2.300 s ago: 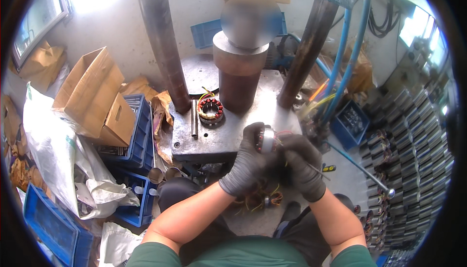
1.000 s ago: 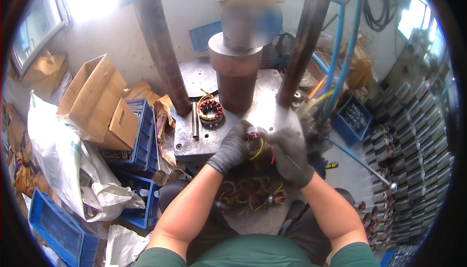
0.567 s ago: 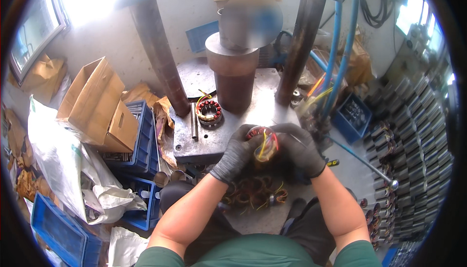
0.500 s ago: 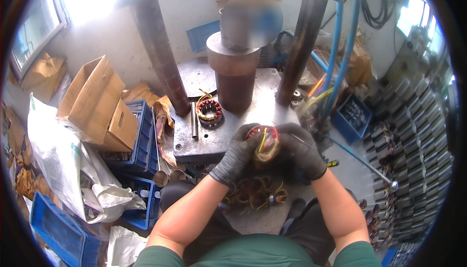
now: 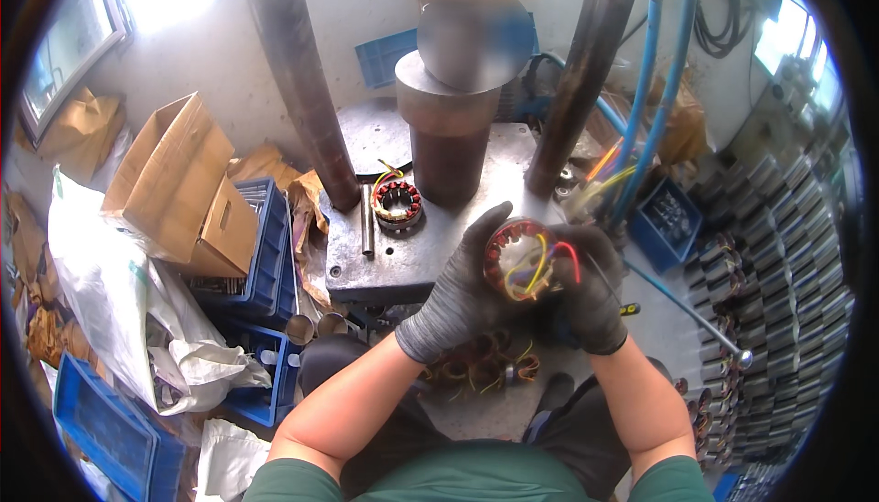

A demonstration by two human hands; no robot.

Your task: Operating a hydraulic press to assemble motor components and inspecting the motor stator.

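left hand [image 5: 458, 287] and right hand [image 5: 591, 299] both gripping one wound ring [image 5: 494, 259], near the table's [image 5: 423, 259] front edge, bare steel behind, just one spare ring [image 5: 399, 221] and one tube [image 5: 368, 223] there

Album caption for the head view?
Gloved left hand holds a wired ring, right hand at its edge, metal table beyond.

At left, a tilted, open cardboard box [image 5: 157, 186] stands by a blue plastic crate [image 5: 280, 259] — a white woven sack [image 5: 103, 273] slumps alongside. Black cable [image 5: 726, 40] hangs coiled at upper right — nearer, blue hoses [image 5: 675, 86] run downward.
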